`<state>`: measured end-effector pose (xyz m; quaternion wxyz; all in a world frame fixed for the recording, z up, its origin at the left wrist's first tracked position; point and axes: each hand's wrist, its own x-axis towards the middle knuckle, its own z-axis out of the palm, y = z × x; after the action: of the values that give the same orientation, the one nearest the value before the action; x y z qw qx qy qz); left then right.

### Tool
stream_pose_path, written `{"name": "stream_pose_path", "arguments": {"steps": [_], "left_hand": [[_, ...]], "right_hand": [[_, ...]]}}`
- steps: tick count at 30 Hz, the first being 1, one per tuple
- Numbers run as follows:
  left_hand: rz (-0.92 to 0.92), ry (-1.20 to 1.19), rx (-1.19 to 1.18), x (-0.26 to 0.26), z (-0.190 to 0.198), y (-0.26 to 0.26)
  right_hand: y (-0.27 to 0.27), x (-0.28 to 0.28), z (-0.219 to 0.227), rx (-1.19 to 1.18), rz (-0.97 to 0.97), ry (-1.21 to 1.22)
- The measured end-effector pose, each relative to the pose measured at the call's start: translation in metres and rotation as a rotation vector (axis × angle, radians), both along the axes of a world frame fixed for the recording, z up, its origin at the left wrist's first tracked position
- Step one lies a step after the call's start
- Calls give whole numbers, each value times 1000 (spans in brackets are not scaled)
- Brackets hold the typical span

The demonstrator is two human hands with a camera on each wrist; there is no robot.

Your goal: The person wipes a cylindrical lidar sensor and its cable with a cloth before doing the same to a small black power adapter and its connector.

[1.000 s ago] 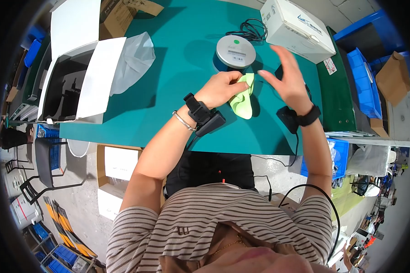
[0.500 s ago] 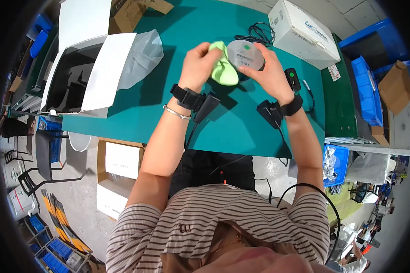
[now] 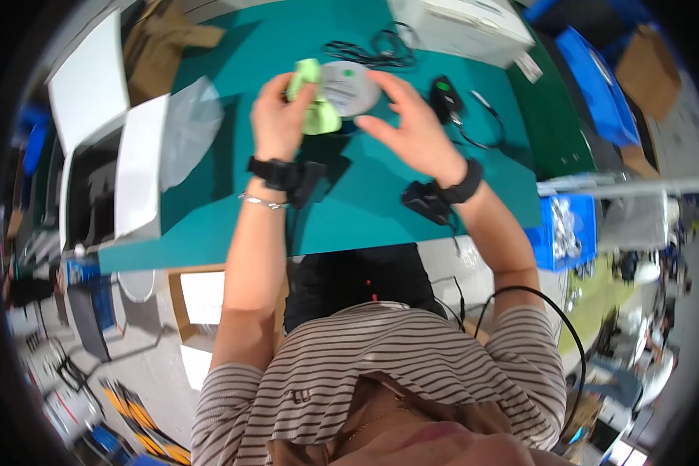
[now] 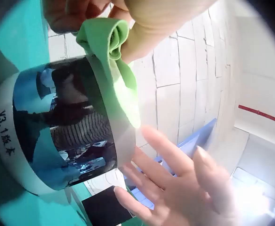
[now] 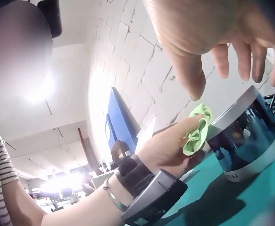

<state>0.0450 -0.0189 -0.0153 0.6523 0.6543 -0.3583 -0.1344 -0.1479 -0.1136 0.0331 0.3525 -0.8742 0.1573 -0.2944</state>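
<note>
A squat cylindrical device (image 3: 355,92) has pale end caps and a glossy dark band, with a green dot on top and printed lettering on its lower rim. On its left side, my left hand (image 3: 276,120) pinches a light green cloth (image 4: 111,70), which drapes over the upper rim in the left wrist view. My right hand (image 3: 413,132) is at the opposite side, fingers spread and mostly straight. Its fingertips (image 4: 149,134) come close to the rim in the left wrist view. The cloth (image 5: 197,134) and device (image 5: 250,136) also show below the right hand (image 5: 212,33) in the right wrist view.
On the green table (image 3: 210,221) an open white box (image 3: 140,167) and a translucent bag (image 3: 193,128) stand to the left. A coiled black cable (image 3: 380,50) and a white box (image 3: 466,31) lie behind. A small black device (image 3: 444,99) with a lead sits right.
My left hand has carried the cloth from in front of the device to its left side. My right hand came to the device's right side, and its fingers have since spread. The head view has shifted.
</note>
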Motion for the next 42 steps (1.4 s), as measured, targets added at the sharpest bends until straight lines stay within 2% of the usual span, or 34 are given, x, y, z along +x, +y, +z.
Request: {"name": "stream_pose_path", "arguments": {"steps": [5,7,9,11,13,14,17,19,21,22,23,24,25,26,27,28,29,30,31,32,34,36,40,42], "left_hand": [[-29,98,-77,-9,9,1],[-31,127,-33,-9,11,3],[-19,167,-119,-11,13,1],[-6,182,-128,-13,16,2],[4,170,-117,-11,15,3],[18,158,-105,-9,15,3],[22,139,-114,-10,15,4],[24,151,-121,-16,17,5],[6,224,-143,-17,18,3],[19,230,-166,-19,18,2],[30,229,-175,-20,18,1],[18,236,-162,-20,17,2],[13,243,-150,-19,15,3],[-30,266,-204,-13,7,0],[-12,243,-190,-14,9,1],[0,239,-188,-15,10,2],[21,237,-184,-16,9,3],[38,200,-159,-12,3,2],[52,162,-132,-7,0,1],[65,167,-137,-8,2,1],[73,201,-146,-14,5,0],[32,225,-108,-13,6,2],[57,251,-112,-16,10,3],[106,212,-207,-11,0,1]], "right_hand": [[29,-25,14,-86,-43,-158],[39,-41,23,-97,-41,-155],[50,-66,31,-54,-58,-162],[52,-104,38,-228,-134,-164],[40,-152,32,-345,-325,-169],[33,-182,25,-379,-495,-100],[-1,-293,-34,-306,-953,-129],[-4,-379,-83,-235,-1220,-56],[5,-491,-162,-308,-1486,277],[29,-503,-162,-60,-1650,437],[46,-546,-191,-59,-1716,572],[67,-560,-197,-56,-1846,785],[90,-559,-188,88,-1951,971],[102,-652,-260,-59,-1930,1237],[112,-666,-258,240,-2015,1349],[134,-669,-264,21,-1887,1458],[144,-690,-248,231,-1886,1216],[153,-699,-255,163,-1828,1200],[164,-759,-313,430,-2006,491],[207,-815,-302,397,-1945,490],[131,-816,-280,400,-1805,537],[93,-810,-265,423,-1712,574],[69,-781,-250,494,-1594,638],[71,-758,-259,549,-1556,667]]}}
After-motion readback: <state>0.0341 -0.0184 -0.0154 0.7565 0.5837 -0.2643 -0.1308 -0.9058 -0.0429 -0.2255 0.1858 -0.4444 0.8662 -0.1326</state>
